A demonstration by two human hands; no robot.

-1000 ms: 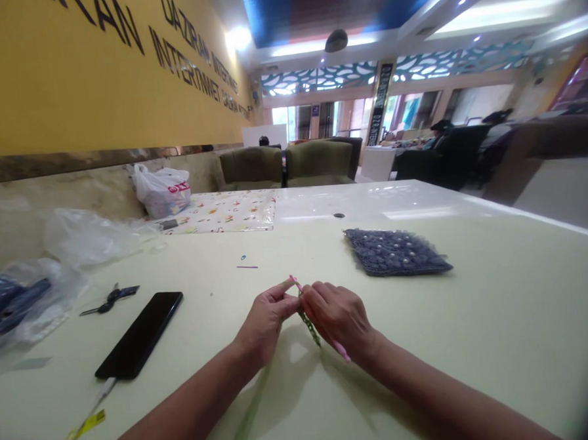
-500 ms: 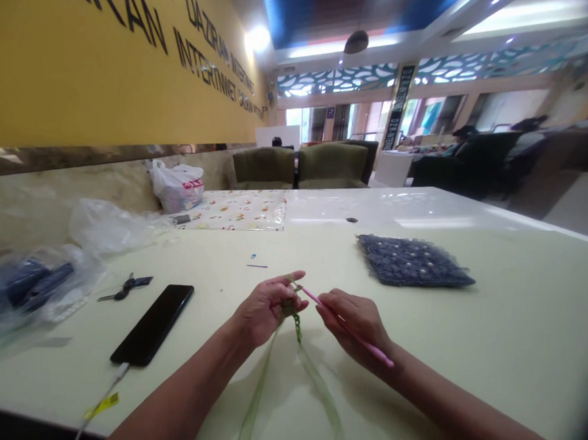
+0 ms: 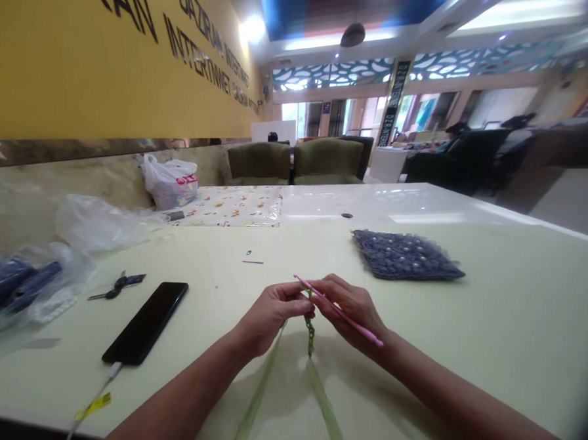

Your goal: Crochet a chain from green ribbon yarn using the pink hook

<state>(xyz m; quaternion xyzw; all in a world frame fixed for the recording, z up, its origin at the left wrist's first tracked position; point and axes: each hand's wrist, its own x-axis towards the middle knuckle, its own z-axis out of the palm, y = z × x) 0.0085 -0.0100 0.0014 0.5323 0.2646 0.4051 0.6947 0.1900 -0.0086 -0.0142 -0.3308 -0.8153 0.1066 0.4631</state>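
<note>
Above the pale bench (image 3: 506, 327): left hand (image 3: 274, 316), one, which pinches the top of a green looped chain (image 3: 311, 337) between thumb and fingers. Right hand (image 3: 348, 306), one, which grips a pink hook (image 3: 363, 330), tip near the left forefinger, shaft slanting down rightward. Chain, one, hangs between the hands; a green ribbon (image 3: 324, 409) trails below it. Beyond the right hand lies one blue-grey ruffled piece (image 3: 407, 256) with pearl-like beads. Leftward lie one black phone (image 3: 146, 323), cable (image 3: 97, 393) attached, and keys (image 3: 119, 285).
</note>
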